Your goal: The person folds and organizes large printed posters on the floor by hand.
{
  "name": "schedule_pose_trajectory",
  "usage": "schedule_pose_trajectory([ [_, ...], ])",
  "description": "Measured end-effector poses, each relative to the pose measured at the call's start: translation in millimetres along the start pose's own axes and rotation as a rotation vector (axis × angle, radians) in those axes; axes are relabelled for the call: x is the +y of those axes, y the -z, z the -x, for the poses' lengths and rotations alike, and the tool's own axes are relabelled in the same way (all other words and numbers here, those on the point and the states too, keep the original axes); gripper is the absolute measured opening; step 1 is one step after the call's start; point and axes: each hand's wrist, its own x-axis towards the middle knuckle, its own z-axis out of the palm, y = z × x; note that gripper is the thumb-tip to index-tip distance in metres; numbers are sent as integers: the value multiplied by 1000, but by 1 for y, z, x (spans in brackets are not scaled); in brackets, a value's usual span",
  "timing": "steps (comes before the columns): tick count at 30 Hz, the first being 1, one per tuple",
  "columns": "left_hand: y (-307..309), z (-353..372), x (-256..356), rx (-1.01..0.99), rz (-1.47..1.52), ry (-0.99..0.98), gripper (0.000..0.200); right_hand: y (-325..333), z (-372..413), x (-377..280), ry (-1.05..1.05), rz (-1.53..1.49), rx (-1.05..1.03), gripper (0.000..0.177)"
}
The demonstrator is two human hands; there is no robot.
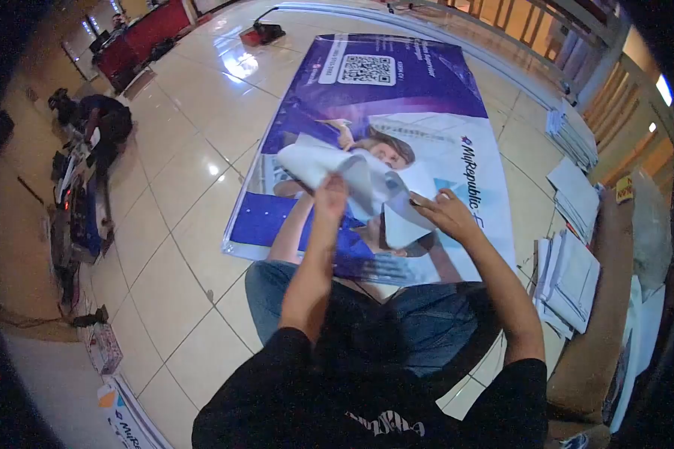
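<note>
Head view shows a glossy white sheet, bent into loose curls with a grey, shaded fold near its middle; parts of its outline are blurred. It is over the near half of a printed banner on the tiled floor. The sheet's long axis slants across the person's front, from far left to nearer right, with a rounded flap pointing down toward the knees. The banner's long axis runs away from the person; its far part is purple with a QR code, and its "MyRepublic" lettering reads sideways along the right side.

The left hand is at the near edge of the sheet, its forearm reaching almost straight forward. Its fingers are blurred and held close together; whether they grip the sheet cannot be told. The right hand comes in from the right, its forearm angled inward and forward. It is partly open, fingers bent and fingertips at the sheet's right edge; how firmly it holds that edge cannot be told.

Jeans-clad legs are folded just beside the banner's near end. Stacks of white sheets lie on the floor to the right.
</note>
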Motion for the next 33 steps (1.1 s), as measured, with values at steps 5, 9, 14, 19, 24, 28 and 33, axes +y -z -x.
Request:
schedule_pose_trajectory([
  [5, -66, 45, 49, 312, -450, -350, 6, 4, 86, 56, -193, 249, 26, 34],
  [9, -34, 99, 82, 203, -624, -437, 4, 17, 129, 57, -236, 254, 86, 38],
  [14, 17, 124, 113, 370, -404, -115, 16, -53, 155, 32, 7, -69, -70, 40],
  [19, 47, 59, 147, 395, -508, -31, 39, -112, 143, 30, 135, -127, -257, 17],
  [24, 70, 2, 148, 610, -696, 153, 44, -145, 168, 48, 82, -271, -269, 15],
  [28, 58, 4, 156, 672, -664, -81, 43, -151, 205, 51, -100, -304, -282, 20],
  [33, 72, 48, 229, 608, -783, -221, 41, -151, 239, 29, -473, -670, -266, 25],
])
